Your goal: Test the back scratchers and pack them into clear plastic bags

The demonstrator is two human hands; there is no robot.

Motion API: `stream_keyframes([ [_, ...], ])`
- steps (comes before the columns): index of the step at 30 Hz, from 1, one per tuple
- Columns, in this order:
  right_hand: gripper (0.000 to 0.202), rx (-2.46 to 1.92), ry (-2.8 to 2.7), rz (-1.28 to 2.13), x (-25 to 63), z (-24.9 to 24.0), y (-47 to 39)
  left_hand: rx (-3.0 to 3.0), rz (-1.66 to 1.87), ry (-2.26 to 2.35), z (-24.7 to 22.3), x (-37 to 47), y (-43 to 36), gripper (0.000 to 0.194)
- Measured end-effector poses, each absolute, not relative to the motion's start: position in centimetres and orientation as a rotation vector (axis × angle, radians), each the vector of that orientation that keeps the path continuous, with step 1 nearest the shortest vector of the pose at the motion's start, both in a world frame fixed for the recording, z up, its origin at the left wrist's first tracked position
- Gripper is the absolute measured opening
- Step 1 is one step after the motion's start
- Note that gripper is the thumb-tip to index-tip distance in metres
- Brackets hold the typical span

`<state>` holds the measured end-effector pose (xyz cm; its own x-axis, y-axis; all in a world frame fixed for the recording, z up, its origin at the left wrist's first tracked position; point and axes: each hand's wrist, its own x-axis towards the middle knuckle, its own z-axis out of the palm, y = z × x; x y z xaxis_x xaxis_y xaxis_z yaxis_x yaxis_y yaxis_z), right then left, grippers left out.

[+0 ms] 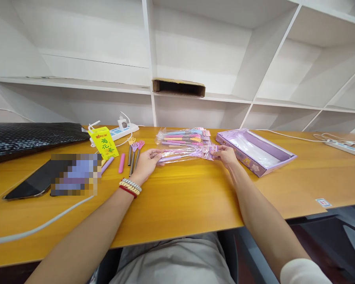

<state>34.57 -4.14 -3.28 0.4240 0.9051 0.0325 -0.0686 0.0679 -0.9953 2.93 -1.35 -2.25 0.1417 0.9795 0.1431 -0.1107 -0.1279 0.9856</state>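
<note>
A clear plastic bag holding a purple back scratcher point(180, 157) lies across the front of the table. My left hand point(146, 162) pinches its left end, and my right hand point(227, 155) grips the end with the printed card. Just behind it are several bagged back scratchers point(182, 138) with blue, pink, yellow and purple parts. Beside my left hand, loose back scratchers point(133, 152) with yellow, purple and pink claw heads show metal rods; my hand partly covers them. A pink handle point(122, 163) and a purple handle point(107, 165) lie further left.
On the right stands an open purple box point(279, 158) with clear plastic inside. At the left are a yellow tea packet point(105, 142), a power strip point(131, 129), a dark phone point(31, 181) and a white cable point(47, 224). White shelves behind hold a cardboard box point(179, 83).
</note>
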Motion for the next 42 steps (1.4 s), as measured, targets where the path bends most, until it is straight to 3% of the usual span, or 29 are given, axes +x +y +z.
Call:
stream_keyframes([
  [9, 0.046, -1.168, -0.959, 1.015, 34.0, -2.7, -4.8, 1.273, 1.249, 0.991, -2.4, 2.7, -1.3, 0.027],
  [16, 0.035, -1.046, -1.023, 1.130, 33.4, -2.4, -5.0, 1.271, 1.285, 1.000, -2.5, 2.2, -1.0, 0.025],
  [30, 0.024, -1.128, -0.978, 1.069, 33.5, -3.4, -4.7, 1.279, 1.297, 0.982, -3.0, 2.2, -0.7, 0.022],
  [42, 0.037, -1.245, -0.932, 0.975, 33.4, -4.0, -4.4, 1.274, 1.292, 0.942, -2.9, 2.1, -0.7, 0.028],
])
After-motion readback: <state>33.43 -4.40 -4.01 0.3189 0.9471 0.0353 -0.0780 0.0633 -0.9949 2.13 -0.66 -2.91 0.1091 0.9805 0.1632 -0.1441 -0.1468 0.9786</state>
